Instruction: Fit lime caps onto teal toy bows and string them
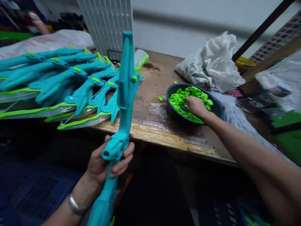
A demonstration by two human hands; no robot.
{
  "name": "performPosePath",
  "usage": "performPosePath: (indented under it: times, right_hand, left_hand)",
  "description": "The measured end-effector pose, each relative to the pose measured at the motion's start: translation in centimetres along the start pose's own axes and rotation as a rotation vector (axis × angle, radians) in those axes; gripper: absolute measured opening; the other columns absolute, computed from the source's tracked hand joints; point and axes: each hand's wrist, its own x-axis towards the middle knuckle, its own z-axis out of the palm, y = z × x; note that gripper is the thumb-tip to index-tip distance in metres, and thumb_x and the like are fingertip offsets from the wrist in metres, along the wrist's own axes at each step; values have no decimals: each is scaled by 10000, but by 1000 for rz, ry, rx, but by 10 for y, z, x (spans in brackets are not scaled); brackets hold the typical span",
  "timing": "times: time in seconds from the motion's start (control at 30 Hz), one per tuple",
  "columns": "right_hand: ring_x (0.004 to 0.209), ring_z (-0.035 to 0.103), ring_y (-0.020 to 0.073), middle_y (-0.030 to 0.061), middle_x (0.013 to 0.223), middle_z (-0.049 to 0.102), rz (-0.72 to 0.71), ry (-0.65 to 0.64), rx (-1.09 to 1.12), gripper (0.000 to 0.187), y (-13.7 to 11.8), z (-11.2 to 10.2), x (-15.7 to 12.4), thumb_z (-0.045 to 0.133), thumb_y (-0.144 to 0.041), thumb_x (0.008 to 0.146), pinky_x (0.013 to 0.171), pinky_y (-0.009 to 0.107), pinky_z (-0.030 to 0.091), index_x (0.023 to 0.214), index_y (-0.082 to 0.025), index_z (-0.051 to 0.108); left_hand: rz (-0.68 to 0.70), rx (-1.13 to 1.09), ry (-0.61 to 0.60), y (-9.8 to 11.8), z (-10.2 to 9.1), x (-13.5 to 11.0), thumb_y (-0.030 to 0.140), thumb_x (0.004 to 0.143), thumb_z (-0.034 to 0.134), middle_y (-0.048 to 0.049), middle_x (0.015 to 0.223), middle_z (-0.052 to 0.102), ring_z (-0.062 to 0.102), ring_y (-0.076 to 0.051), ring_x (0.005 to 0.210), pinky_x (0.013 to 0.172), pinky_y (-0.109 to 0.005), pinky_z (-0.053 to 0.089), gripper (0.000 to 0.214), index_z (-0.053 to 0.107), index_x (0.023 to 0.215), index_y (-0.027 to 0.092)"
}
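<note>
My left hand (pixel 111 160) is wrapped around the grip of a teal plastic toy bow (pixel 125 81), held upright in front of the table edge. Bright green parts show on its upper right side, and its lower end runs out of the picture. My right hand (pixel 194 105) reaches into a dark round basin (pixel 171 110) with small bright green plastic pieces (pixel 181 95) heaped in it. Its fingers are bent together and their tips touch the pieces; whether one is pinched between them I cannot make out.
Several teal toy bows (pixel 58 69) with green-edged limbs and strings lie stacked at the left of the wooden table (pixel 155 122). Behind the basin sits a white plastic sack (pixel 209 62). A loose green piece (pixel 160 98) lies beside the basin. Another person's hand (pixel 35 18) shows far left.
</note>
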Motion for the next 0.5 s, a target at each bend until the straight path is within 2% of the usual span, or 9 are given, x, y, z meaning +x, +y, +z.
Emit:
performPosePath:
  times: [0.07, 0.13, 0.17, 0.23, 0.3, 0.37, 0.43, 0.5]
  right_hand:
    - [990, 684, 264, 129, 1020, 732, -5, 126, 107, 296, -12, -9, -19, 575, -155, 919, 897, 383, 504, 1197, -126, 672]
    - [851, 685, 230, 79, 929, 736, -48, 216, 389, 347, -36, -20, -53, 616, -203, 891, 810, 353, 522, 1232, -151, 657]
    - [785, 675, 212, 54, 876, 731, -90, 223, 593, 319, -53, -26, -74, 653, -236, 872, 764, 338, 528, 1183, -171, 680]
    - [796, 676, 193, 34, 871, 735, -193, 147, 904, 155, -89, -36, -122, 692, -305, 867, 767, 322, 537, 980, -208, 733]
    - [801, 668, 173, 17, 860, 725, -217, 85, 1086, 108, -125, -43, -166, 717, -324, 869, 752, 294, 539, 913, -226, 734]
    - [761, 665, 154, 4, 836, 713, -186, -14, 1324, 108, -154, -48, -201, 732, -327, 869, 700, 267, 549, 908, -232, 701]
    - [748, 676, 146, -6, 850, 709, -162, -77, 1586, 143, -173, -51, -224, 752, -326, 858, 685, 259, 572, 926, -243, 657]
    - [778, 697, 151, -8, 900, 706, -173, -59, 1768, 207, -186, -53, -238, 770, -325, 850, 716, 274, 596, 1010, -268, 651]
  left_hand:
    - [6, -40, -35, -3, 1, 3, 575, 780, 789, -7, 734, 548, 396, -43, 399, 288, -119, 326, 500, 736, 1082, 181]
    - [25, -54, -41, -5, 3, 3, 575, 776, 793, -9, 730, 550, 405, -45, 402, 288, -119, 327, 505, 732, 1071, 169]
    - [27, -56, -49, -6, 6, 3, 579, 772, 797, -10, 725, 554, 408, -48, 400, 284, -121, 325, 508, 731, 1061, 166]
    - [19, -50, -78, -8, 13, 3, 588, 767, 798, -12, 717, 563, 417, -53, 397, 278, -126, 323, 520, 728, 1051, 159]
    - [2, -33, -119, -10, 21, 1, 596, 774, 787, -14, 714, 572, 428, -59, 392, 275, -133, 328, 525, 727, 1053, 155]
    - [-11, -20, -159, -12, 28, -1, 611, 790, 765, -18, 718, 595, 438, -63, 377, 269, -139, 326, 530, 728, 1070, 162]
    - [-21, -11, -186, -16, 33, -4, 631, 796, 752, -25, 718, 630, 450, -68, 356, 270, -149, 325, 534, 733, 1072, 175]
    - [-39, -15, -227, -20, 34, -7, 629, 825, 727, -29, 663, 645, 465, -74, 343, 299, -153, 351, 505, 743, 1016, 162]
